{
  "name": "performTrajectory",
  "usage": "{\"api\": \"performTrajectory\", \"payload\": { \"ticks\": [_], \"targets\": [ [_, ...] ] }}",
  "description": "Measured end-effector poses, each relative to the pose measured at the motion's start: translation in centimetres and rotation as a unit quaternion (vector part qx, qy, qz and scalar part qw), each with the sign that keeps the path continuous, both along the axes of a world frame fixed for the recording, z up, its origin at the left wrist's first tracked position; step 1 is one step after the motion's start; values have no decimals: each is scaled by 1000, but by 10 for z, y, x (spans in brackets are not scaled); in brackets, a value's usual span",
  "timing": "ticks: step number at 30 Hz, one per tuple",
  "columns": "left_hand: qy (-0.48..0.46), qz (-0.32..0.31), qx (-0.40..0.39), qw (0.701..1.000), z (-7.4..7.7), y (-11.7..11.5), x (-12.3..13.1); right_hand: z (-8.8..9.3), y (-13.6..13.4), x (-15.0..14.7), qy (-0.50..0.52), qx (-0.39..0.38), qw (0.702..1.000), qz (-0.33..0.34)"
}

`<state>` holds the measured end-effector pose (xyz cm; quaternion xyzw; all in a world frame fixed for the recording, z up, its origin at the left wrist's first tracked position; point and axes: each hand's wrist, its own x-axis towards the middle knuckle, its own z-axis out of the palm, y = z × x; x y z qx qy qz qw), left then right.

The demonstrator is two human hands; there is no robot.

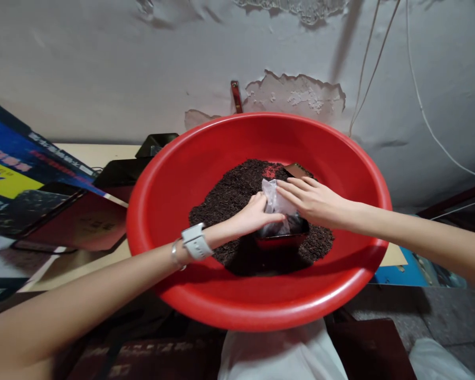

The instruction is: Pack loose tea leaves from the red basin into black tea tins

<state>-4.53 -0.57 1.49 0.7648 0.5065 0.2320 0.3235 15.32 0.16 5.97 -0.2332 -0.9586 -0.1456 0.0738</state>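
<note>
A large red basin holds a heap of dark, dry, leaf-like bits, perhaps loose tea. Low in it sits a small dark box with a thin clear plastic bag standing out of its opening. My left hand, with a white watch at the wrist, grips the bag's left side between thumb and fingers. From the right, my right hand lies against the bag with its fingers stretched out. Behind that hand a brown flap or card shows; what it belongs to is hidden.
Dark boxes and a printed blue and black packet stand left of the basin on a pale tabletop. Behind rises a wall with peeling paint and hanging cords. White cloth shows below the basin.
</note>
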Motion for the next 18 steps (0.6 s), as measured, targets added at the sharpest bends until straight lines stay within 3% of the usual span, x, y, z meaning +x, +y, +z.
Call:
{"api": "performTrajectory", "payload": {
  "ticks": [4, 7, 9, 11, 12, 14, 16, 18],
  "targets": [
    [31, 2, 37, 999, 11, -18, -29, 0, -8, 8, 122, -60, 991, 2],
    [46, -13, 52, 998, 15, -26, -44, -1, -18, 6, 79, -148, 984, 64],
    [56, -6, 27, 998, 18, -28, -48, 0, -21, 2, 5, -189, 982, 28],
    [50, 18, -13, 998, 24, -29, -49, 4, -21, -2, -12, -186, 981, -52],
    [36, 32, -30, 998, 27, -29, -48, 5, -20, -4, 5, -176, 982, -75],
    [-17, 66, -53, 996, 36, -29, -43, 5, -18, -6, 37, -178, 982, -52],
    [-87, 97, -73, 989, 42, -24, -36, 3, -16, -6, 24, -225, 974, 10],
    [-131, 120, -90, 980, 45, -16, -26, 6, -14, -5, 12, -289, 957, 24]
  ]
}}
